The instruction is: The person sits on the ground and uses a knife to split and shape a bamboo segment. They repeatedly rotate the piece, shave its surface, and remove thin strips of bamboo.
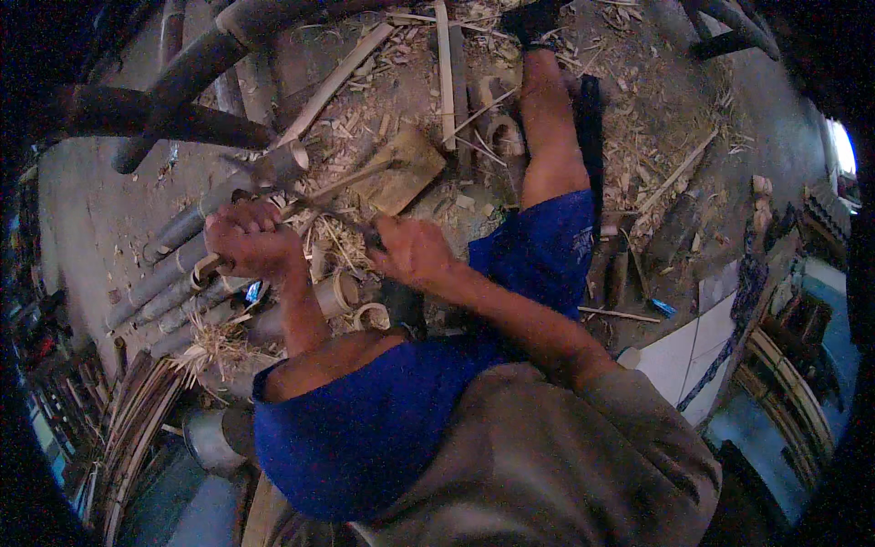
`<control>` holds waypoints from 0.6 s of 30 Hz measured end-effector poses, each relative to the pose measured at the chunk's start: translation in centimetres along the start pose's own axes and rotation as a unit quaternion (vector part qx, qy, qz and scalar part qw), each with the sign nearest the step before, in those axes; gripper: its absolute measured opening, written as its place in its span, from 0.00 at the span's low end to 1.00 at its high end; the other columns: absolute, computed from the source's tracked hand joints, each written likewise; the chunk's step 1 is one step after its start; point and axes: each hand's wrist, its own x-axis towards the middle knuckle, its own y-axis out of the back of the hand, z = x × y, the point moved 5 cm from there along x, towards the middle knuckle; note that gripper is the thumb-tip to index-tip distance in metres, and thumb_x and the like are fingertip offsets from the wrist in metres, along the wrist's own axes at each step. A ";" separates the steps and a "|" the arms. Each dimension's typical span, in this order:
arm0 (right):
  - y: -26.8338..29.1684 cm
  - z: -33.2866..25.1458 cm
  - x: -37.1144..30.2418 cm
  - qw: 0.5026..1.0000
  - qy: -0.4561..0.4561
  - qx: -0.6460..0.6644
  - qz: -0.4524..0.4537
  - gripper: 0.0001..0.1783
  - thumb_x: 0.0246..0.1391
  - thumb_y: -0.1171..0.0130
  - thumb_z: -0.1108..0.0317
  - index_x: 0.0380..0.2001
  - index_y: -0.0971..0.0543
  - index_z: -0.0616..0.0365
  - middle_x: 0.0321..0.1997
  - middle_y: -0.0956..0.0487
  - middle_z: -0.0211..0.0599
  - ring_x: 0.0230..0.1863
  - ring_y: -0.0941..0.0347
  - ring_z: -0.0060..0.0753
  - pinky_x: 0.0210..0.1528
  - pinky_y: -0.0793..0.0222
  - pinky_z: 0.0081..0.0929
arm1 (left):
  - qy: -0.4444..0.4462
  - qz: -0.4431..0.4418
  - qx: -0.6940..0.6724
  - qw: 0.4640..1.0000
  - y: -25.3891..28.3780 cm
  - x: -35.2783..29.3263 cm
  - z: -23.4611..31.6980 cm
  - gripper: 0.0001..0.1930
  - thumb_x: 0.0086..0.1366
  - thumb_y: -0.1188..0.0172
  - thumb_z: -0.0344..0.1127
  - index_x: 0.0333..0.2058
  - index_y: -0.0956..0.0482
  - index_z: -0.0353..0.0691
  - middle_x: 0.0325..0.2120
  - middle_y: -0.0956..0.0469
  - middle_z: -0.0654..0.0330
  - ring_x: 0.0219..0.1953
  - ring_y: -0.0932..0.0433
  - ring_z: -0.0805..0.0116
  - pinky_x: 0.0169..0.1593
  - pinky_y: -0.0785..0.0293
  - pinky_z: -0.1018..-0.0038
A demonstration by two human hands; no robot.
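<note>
My left hand point(255, 242) is closed around a pale strip of bamboo point(205, 270), whose end pokes out below the fist. In my right hand point(417, 253), also closed, is the dark handle of a knife point(351, 221). Its thin, dark blade points up and left toward the left fist, where blur hides whether it touches the strip. Just beyond the hands, a slim stick point(351, 182) slants over a worn flat wooden block point(406, 171). A thick bamboo tube point(287, 164) lies beyond my left fist.
Several bamboo poles point(173, 292) lie at the left, near a heap of shavings point(219, 342). Shavings and long split strips point(447, 73) litter the floor ahead. Dark thick poles point(182, 87) cross at the upper left. Bundled strips point(137, 428) stand at the lower left.
</note>
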 end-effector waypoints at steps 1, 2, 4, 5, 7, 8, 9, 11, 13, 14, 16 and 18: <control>0.2 -1.2 -0.1 0.999 0.037 0.022 0.017 0.25 0.50 0.37 0.54 0.44 0.27 0.62 0.35 0.20 0.54 0.36 0.22 0.65 0.38 0.26 0.54 | -0.007 0.017 0.017 1.000 -0.1 -0.1 0.3 0.19 0.66 0.54 0.49 0.19 0.39 0.47 0.11 0.45 0.67 0.11 0.48 0.74 0.17 0.44 0.74; -1.7 1.7 0.4 0.999 0.005 -0.013 0.036 0.25 0.51 0.38 0.54 0.45 0.27 0.62 0.35 0.20 0.55 0.37 0.23 0.65 0.39 0.26 0.54 | -0.015 0.034 0.034 0.999 -0.2 -0.3 0.7 0.19 0.66 0.54 0.49 0.19 0.38 0.47 0.11 0.45 0.67 0.11 0.48 0.74 0.17 0.43 0.74; -4.6 9.7 1.5 0.990 -0.104 -0.054 0.073 0.25 0.52 0.38 0.54 0.46 0.27 0.61 0.35 0.20 0.55 0.39 0.23 0.64 0.40 0.27 0.55 | -0.024 0.041 0.040 0.998 -0.2 -0.3 0.6 0.18 0.66 0.54 0.49 0.20 0.38 0.47 0.12 0.45 0.67 0.11 0.47 0.74 0.17 0.42 0.74; -4.6 11.1 1.8 0.987 -0.129 -0.055 0.078 0.25 0.53 0.38 0.53 0.46 0.27 0.61 0.35 0.21 0.55 0.40 0.23 0.64 0.41 0.27 0.55 | -0.030 0.034 0.036 0.998 0.2 -0.1 0.3 0.18 0.67 0.54 0.49 0.20 0.37 0.47 0.12 0.44 0.66 0.12 0.46 0.73 0.17 0.42 0.74; -3.4 11.7 2.3 0.988 -0.127 -0.057 0.072 0.26 0.54 0.38 0.52 0.46 0.27 0.62 0.36 0.21 0.56 0.40 0.24 0.63 0.42 0.28 0.56 | -0.024 0.025 0.026 0.999 1.4 0.5 -0.2 0.17 0.67 0.54 0.48 0.22 0.37 0.47 0.13 0.42 0.66 0.12 0.44 0.73 0.17 0.41 0.74; -3.3 11.5 2.4 0.991 -0.105 -0.056 0.064 0.26 0.54 0.38 0.52 0.46 0.27 0.62 0.36 0.21 0.56 0.40 0.24 0.63 0.43 0.28 0.56 | -0.012 0.020 0.018 1.000 2.0 1.1 -0.5 0.17 0.67 0.53 0.48 0.22 0.37 0.46 0.14 0.42 0.66 0.13 0.43 0.73 0.17 0.40 0.73; -3.6 11.2 2.4 0.990 -0.119 -0.057 0.050 0.26 0.54 0.39 0.51 0.47 0.26 0.62 0.37 0.21 0.57 0.41 0.24 0.63 0.44 0.28 0.56 | -0.002 0.014 0.010 1.000 1.8 1.4 -0.4 0.17 0.67 0.52 0.48 0.23 0.37 0.46 0.14 0.41 0.66 0.13 0.42 0.73 0.17 0.40 0.73; -4.3 10.8 1.8 0.988 -0.135 -0.061 0.036 0.27 0.55 0.39 0.51 0.48 0.26 0.63 0.39 0.21 0.59 0.43 0.24 0.64 0.46 0.28 0.57 | -0.059 -0.005 0.026 0.998 0.9 0.9 0.0 0.17 0.68 0.50 0.49 0.24 0.36 0.45 0.16 0.39 0.65 0.16 0.38 0.71 0.21 0.35 0.72; -4.0 12.3 1.4 0.988 -0.131 -0.067 0.052 0.29 0.55 0.39 0.51 0.50 0.27 0.63 0.41 0.21 0.60 0.46 0.25 0.65 0.48 0.29 0.57 | -0.023 0.029 0.043 0.998 -0.5 0.3 1.3 0.18 0.68 0.48 0.51 0.26 0.35 0.44 0.18 0.36 0.64 0.19 0.35 0.70 0.25 0.31 0.70; -3.6 13.4 1.6 0.987 -0.123 -0.073 0.072 0.29 0.54 0.39 0.51 0.51 0.27 0.63 0.42 0.21 0.61 0.47 0.26 0.65 0.49 0.29 0.56 | 0.039 0.073 0.047 0.995 -1.4 0.7 2.0 0.19 0.68 0.47 0.52 0.27 0.35 0.44 0.18 0.35 0.63 0.20 0.34 0.69 0.28 0.29 0.68; -2.3 12.5 2.2 0.987 -0.155 -0.049 0.022 0.30 0.54 0.39 0.51 0.52 0.27 0.63 0.44 0.22 0.63 0.49 0.26 0.67 0.50 0.30 0.56 | 0.090 0.118 0.008 0.989 -2.1 0.6 3.0 0.21 0.68 0.44 0.55 0.28 0.34 0.43 0.20 0.34 0.63 0.23 0.31 0.68 0.32 0.27 0.66; -2.4 12.7 2.2 0.986 -0.163 -0.040 0.010 0.31 0.53 0.39 0.51 0.53 0.27 0.64 0.46 0.22 0.64 0.50 0.27 0.67 0.51 0.30 0.56 | 0.050 0.112 -0.059 0.991 -2.8 1.3 3.4 0.24 0.66 0.43 0.58 0.28 0.34 0.43 0.21 0.33 0.62 0.24 0.30 0.67 0.35 0.26 0.65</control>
